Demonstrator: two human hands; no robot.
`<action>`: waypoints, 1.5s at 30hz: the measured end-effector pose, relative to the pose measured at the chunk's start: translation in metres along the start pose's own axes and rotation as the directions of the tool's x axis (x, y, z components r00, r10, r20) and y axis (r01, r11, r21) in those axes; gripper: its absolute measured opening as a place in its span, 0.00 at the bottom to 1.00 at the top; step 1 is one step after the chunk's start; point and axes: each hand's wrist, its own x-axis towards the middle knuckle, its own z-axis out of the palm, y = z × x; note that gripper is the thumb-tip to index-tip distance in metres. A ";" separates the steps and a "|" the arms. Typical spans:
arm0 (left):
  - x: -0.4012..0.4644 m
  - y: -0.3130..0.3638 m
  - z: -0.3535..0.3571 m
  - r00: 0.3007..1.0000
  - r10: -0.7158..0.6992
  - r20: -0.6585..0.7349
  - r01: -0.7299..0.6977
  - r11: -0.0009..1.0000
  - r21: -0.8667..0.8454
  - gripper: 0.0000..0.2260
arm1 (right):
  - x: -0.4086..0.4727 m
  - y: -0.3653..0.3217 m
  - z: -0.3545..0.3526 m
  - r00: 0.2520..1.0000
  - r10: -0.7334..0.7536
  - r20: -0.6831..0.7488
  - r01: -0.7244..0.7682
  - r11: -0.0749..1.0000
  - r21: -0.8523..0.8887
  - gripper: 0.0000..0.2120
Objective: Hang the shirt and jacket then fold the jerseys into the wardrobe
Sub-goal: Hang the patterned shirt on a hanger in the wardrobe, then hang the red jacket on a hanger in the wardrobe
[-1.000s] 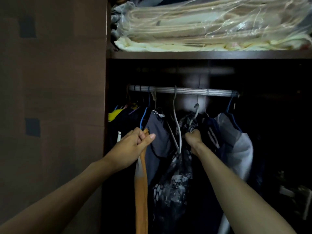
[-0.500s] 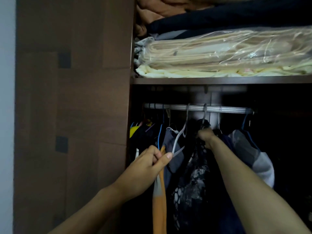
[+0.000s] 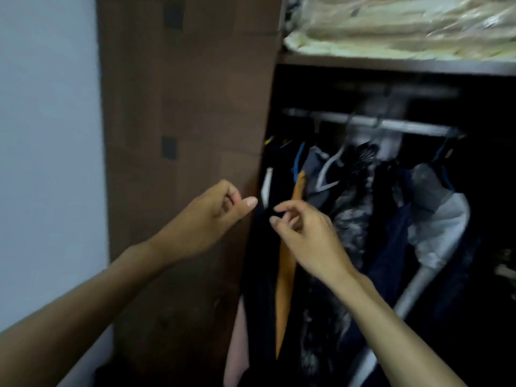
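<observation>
A dark shirt with a pale pattern (image 3: pixel 354 191) hangs from the metal rail (image 3: pixel 391 124) inside the open wardrobe, among several other hung clothes. My left hand (image 3: pixel 212 219) is at the wardrobe's left edge, fingers curled and thumb out, with nothing visible in it. My right hand (image 3: pixel 307 238) is close beside it, fingers loosely apart, in front of a dark garment (image 3: pixel 262 261) and an orange strip of cloth (image 3: pixel 284 275). Whether the fingertips touch the dark garment is unclear. An empty grey hanger (image 3: pixel 331 169) hangs just left of the patterned shirt.
A white and grey jacket (image 3: pixel 441 219) hangs at the right. The shelf (image 3: pixel 391 65) above the rail carries cream bedding in plastic (image 3: pixel 391 29). A brown wardrobe panel (image 3: pixel 181 107) stands to the left, with a pale wall (image 3: pixel 42 135) beyond. Pink cloth (image 3: pixel 237 344) shows low down.
My right hand has let go of the patterned shirt's hanger at the rail and come down and left beside my left hand. My left hand has released the orange strip. The view swung left.
</observation>
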 end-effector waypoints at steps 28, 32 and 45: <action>-0.840 0.405 0.059 -0.721 -0.078 -0.689 0.636 -0.470 -0.612 0.17 | -0.676 -0.394 0.161 -0.788 -0.567 0.241 0.291 0.003 0.957 0.22; -0.912 0.482 0.134 -0.817 0.002 -0.577 0.516 -0.445 -0.732 0.20 | -0.786 -0.387 0.101 -0.861 -0.476 0.181 0.244 -0.074 0.967 0.24; -1.094 0.458 0.297 -0.975 -0.079 -0.207 0.222 -0.349 -0.911 0.18 | -1.104 -0.308 0.056 -0.875 -0.350 0.334 0.401 -0.140 0.905 0.42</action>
